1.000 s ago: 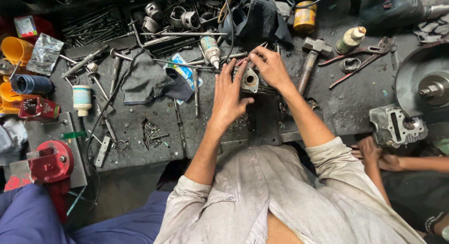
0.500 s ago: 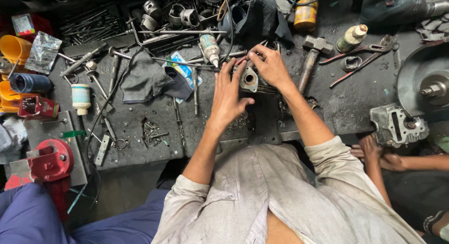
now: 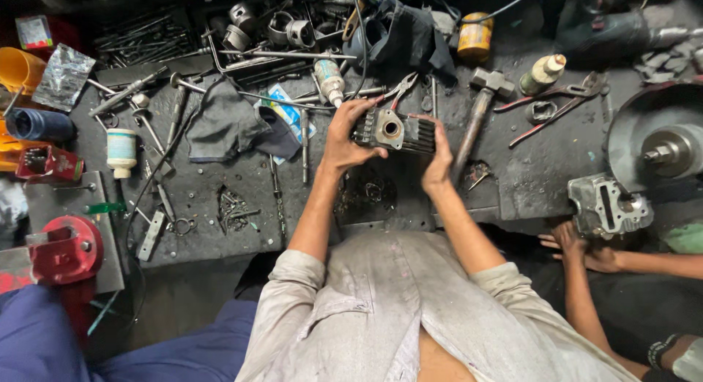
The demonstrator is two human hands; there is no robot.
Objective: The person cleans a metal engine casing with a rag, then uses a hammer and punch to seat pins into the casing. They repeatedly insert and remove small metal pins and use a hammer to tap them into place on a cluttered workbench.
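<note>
Finned metal engine cylinder [image 3: 392,131] held between hands at upper centre of frame, above cluttered worktop [image 3: 220,199]; left hand [image 3: 346,139] gripped on one end, right hand [image 3: 438,156] clasped on other; hammer [image 3: 480,107] just right.

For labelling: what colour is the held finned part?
Grey metal finned part, head view.

1. There is a single view, from a camera worn on the person's head.
2. It looks almost straight down over the person's chest and forearms onto a dark workbench [image 3: 549,170].
3. It sits close: the left hand [image 3: 344,137] and right hand [image 3: 438,159] fall near the middle of the frame.
4. The wide lens takes in the bench from a red vise [image 3: 62,250] at the left edge to a round metal wheel [image 3: 655,144] at the right.
</note>
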